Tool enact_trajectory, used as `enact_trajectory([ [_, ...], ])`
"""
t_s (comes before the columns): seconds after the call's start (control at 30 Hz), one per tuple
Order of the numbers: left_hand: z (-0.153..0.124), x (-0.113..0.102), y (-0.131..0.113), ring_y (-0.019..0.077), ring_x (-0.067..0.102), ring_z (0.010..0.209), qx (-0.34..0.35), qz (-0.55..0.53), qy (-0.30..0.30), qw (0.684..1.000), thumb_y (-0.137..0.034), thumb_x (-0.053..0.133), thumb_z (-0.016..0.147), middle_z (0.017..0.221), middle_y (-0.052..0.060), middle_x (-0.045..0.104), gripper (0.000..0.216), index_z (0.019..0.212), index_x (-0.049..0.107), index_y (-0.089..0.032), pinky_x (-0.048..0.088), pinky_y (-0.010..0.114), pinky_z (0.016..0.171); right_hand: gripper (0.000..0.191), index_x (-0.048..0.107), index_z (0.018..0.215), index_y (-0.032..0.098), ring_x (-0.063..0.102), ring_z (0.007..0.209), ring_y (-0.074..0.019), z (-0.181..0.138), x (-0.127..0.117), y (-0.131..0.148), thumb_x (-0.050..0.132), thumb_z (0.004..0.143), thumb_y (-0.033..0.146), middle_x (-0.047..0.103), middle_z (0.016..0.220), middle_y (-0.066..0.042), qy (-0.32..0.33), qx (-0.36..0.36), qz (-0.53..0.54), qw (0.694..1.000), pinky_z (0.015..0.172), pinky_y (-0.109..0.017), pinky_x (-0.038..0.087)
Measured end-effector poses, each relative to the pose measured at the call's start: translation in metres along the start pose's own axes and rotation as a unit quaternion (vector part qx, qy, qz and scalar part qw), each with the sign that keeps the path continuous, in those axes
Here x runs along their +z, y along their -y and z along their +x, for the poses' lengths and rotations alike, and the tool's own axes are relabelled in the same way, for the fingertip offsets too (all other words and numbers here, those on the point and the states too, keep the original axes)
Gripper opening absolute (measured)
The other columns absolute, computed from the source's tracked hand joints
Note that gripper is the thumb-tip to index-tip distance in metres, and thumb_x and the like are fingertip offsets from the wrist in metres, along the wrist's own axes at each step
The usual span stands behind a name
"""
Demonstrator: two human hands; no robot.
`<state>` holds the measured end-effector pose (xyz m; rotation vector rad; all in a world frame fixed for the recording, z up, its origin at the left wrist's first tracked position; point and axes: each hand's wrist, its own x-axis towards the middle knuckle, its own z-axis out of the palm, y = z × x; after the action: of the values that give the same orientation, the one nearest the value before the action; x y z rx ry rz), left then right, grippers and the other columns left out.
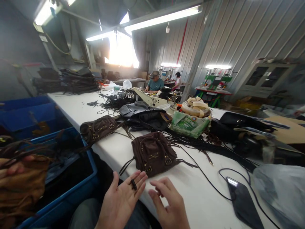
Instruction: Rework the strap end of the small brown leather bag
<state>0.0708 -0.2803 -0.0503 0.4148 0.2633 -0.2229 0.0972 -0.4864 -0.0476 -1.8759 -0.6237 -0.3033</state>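
My left hand [124, 198] is turned palm up, its fingers stretched out flat. A small black piece [133, 184], short and bar-shaped, lies loose across those fingers; its exact kind is too small to make out. To its right, my right hand [168, 202] has half-curled fingers with a gap between thumb and forefinger, and nothing shows in it. Just beyond both hands a dark brown leather handbag [154, 154] with buckled handles and hanging straps rests on the white table [190, 184]. A second brown handbag [100, 129] lies further left, at the table's edge.
A blue bin [91, 168] with leather items stands left, beside another person's hand [15, 168]. Black cords [209, 149], a green bag with tape rolls [190, 122], a phone [244, 202] and a plastic bag [281, 190] occupy the right side. Two people sit far back.
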Motion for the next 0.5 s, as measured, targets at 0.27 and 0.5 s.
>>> enact_trajectory([
  [0.27, 0.002, -0.022, 0.040, 0.0344, 0.026, 0.172, 0.076, 0.275, 0.033, 0.958, -0.077, 0.074, 0.086, 0.156, 0.015, 0.068, 0.068, 0.134, 0.080, -0.029, 0.045, 0.062, 0.128, 0.025, 0.078, 0.124, 0.031, 0.077, 0.091, -0.0272, -0.011, 0.052, -0.014, 0.061, 0.106, 0.027, 0.077, 0.104, -0.008, 0.069, -0.023, -0.034, 0.997, 0.081, -0.036, 0.065],
  [0.5, 0.014, -0.071, 0.026, 0.0380, 0.078, 0.114, 0.160, 0.328, -0.134, 0.921, -0.093, 0.058, 0.089, 0.145, 0.023, 0.072, 0.089, 0.137, 0.073, -0.019, 0.064, 0.050, 0.090, 0.032, 0.077, 0.116, 0.027, 0.075, 0.087, -0.0311, 0.011, -0.078, -0.070, 0.058, 0.106, 0.050, 0.080, 0.110, -0.012, -0.070, 0.106, -0.236, 0.963, 0.078, -0.043, 0.061],
])
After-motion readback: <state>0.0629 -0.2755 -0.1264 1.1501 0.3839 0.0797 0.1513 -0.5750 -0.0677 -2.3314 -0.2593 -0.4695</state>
